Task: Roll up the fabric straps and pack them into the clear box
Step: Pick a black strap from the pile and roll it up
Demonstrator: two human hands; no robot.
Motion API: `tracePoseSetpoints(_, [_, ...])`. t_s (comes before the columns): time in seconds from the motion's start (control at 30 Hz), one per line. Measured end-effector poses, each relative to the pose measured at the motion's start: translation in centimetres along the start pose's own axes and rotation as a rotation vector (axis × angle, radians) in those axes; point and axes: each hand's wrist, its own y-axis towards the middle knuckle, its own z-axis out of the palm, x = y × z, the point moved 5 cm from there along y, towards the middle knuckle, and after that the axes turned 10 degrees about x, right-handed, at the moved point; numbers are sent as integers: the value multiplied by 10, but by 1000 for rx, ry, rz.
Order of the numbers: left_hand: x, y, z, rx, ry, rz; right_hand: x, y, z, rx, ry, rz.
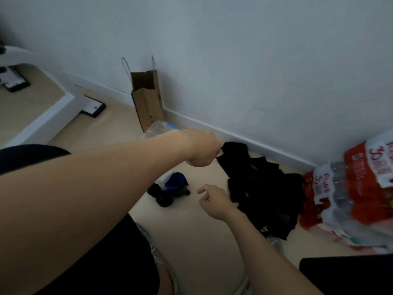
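Note:
A loose heap of black fabric straps point(261, 188) lies on the floor by the wall. My left hand point(202, 150) reaches across to the heap's near edge, fingers curled, and seems to grip the end of a black strap there. My right hand point(212, 201) hovers just left of the heap, fingers loosely curled and holding nothing. The clear box point(158, 128), with a blue strip on it, is mostly hidden behind my left forearm. In front of it lie a rolled blue strap point(175, 184) and rolled black straps point(162, 196).
A brown paper bag point(146, 103) stands against the wall behind the box. A shrink-wrapped pack of water bottles point(350, 192) with red labels sits at the right. A white furniture leg point(53, 111) crosses the left. My knees fill the bottom edge.

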Motion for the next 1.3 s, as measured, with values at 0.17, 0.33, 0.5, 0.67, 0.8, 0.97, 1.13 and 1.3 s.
tracePoseSetpoints(0.17, [-64, 14, -32, -74, 8, 89, -49, -54, -36, -77, 27, 78])
tracePoseSetpoints(0.33, [-128, 38, -42, -63, 85, 182, -117, -104, -63, -389, 170, 271])
tracePoseSetpoints(0.5, [-163, 67, -22, 47, 229, 218, -198, -141, -59, -556, 279, 502])
tracePoseSetpoints(0.67, [-173, 96, -17, 94, 232, 232, -233, -134, -46, -608, 505, 454])
tracePoseSetpoints(0.8, [-170, 117, -8, 155, 271, 204, -237, -111, -42, -731, 560, 391])
tracePoseSetpoints(0.97, [-171, 128, -5, 202, 278, 198, -232, -99, -50, -755, 474, 343])
tracePoseSetpoints(1.13, [-167, 122, -9, 215, 297, 159, -181, -109, -104, -932, 582, 86])
tracePoseSetpoints(1.3, [-154, 106, -16, 199, 244, 91, -127, -143, -165, -1103, 511, -25])
